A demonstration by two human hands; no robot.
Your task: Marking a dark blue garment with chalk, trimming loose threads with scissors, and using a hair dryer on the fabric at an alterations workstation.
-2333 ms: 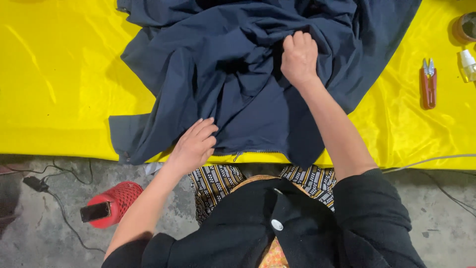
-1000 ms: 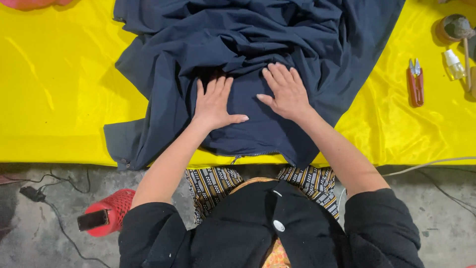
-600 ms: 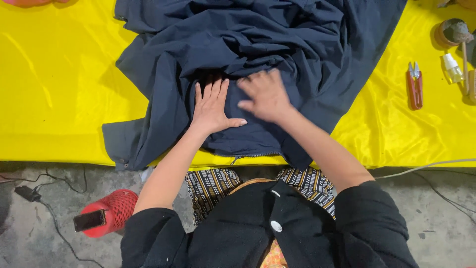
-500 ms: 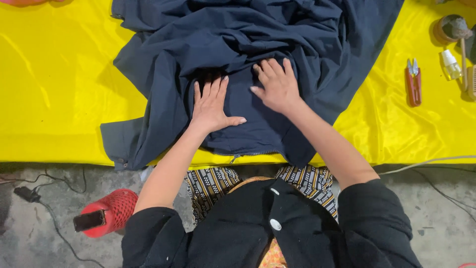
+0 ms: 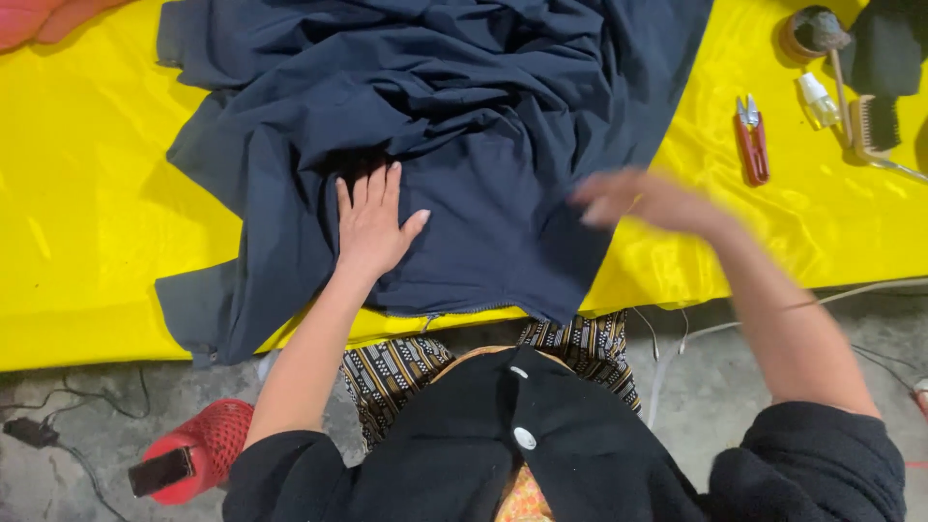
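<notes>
Fabric [image 5: 483, 126], dark navy, lies bunched and creased across a yellow sheet [image 5: 87, 222] covering the work surface; its lower edge hangs slightly over the near side of the sheet, with a flat, smoother patch nearest the person. Left hand [image 5: 372, 227] rests palm down on that flat patch, fingers spread and extended, thumb out to the side; it presses on the cloth and grasps nothing. Right hand [image 5: 643, 198] is motion-blurred at the right edge of the fabric, where cloth meets yellow sheet; fingers appear loosely extended, but whether it touches or holds the cloth cannot be told. To the right on the sheet, well apart from the fabric: red thread snips [image 5: 752, 145], small clear bottle [image 5: 819, 100], brush [image 5: 875, 126], round container [image 5: 807, 29]. On the concrete floor below the left arm: red mesh object [image 5: 208, 445] with a dark device tucked against it
</notes>
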